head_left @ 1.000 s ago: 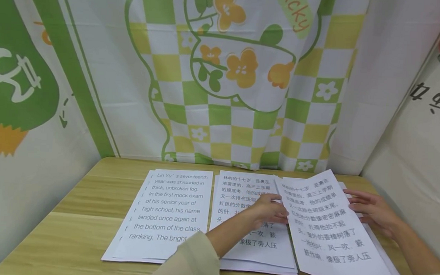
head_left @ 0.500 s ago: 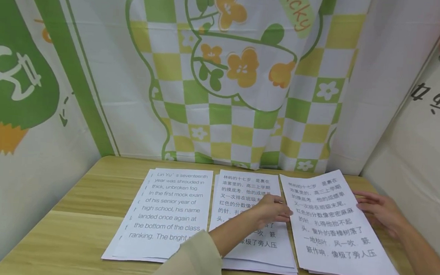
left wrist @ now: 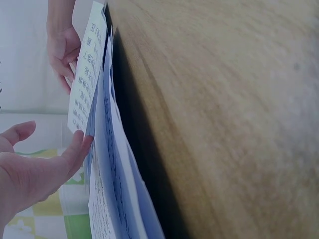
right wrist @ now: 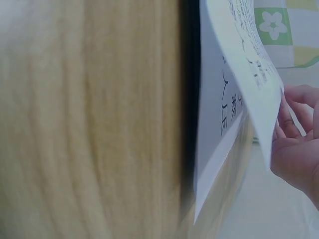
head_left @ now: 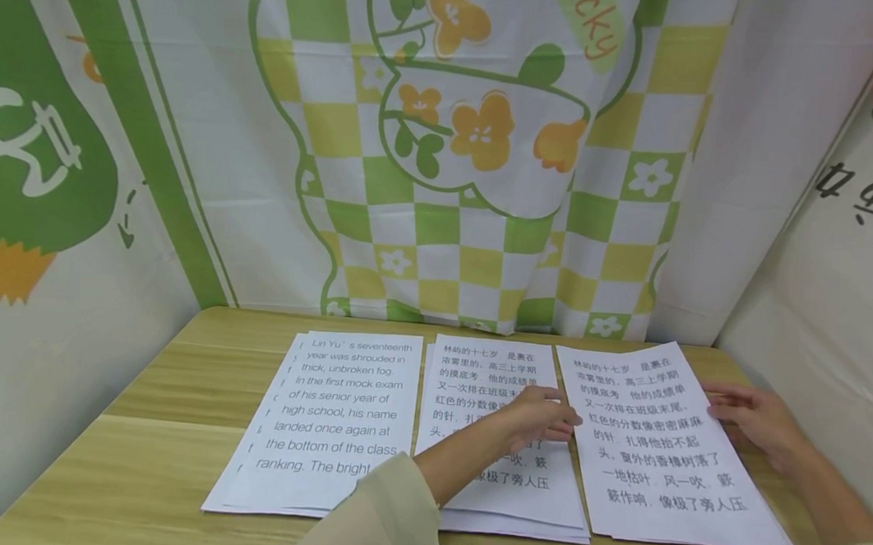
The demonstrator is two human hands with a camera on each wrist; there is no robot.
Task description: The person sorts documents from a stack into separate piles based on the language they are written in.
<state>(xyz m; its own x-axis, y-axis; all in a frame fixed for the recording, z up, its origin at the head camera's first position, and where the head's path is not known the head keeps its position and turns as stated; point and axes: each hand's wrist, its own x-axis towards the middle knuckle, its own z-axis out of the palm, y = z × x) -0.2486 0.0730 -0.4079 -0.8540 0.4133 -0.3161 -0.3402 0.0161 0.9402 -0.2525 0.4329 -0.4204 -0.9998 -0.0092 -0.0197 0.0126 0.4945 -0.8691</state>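
A printed sheet of paper point(head_left: 649, 448) with Chinese text lies on top of the right-hand pile, its right side raised a little. My left hand point(head_left: 533, 417) reaches over the middle pile, fingertips at the top sheet's left edge. In the left wrist view that hand point(left wrist: 40, 172) has its thumb apart from the fingers. At the sheet's opposite edge is my right hand point(head_left: 758, 425), fingers extended along it. The right wrist view has the right hand point(right wrist: 299, 139) at the lifted sheet edge, with another printed sheet point(right wrist: 212, 129) below it.
The middle pile of Chinese pages point(head_left: 487, 366) is partly covered by my left forearm. Left of it lies a pile of English pages point(head_left: 333, 415). All rest on a wooden table point(head_left: 138, 446), with a patterned cloth point(head_left: 475, 250) hanging behind.
The top right-hand sheet has shifted right and settled lower, squarer over its pile. My right hand has moved slightly right with its edge; my left hand has moved slightly right.
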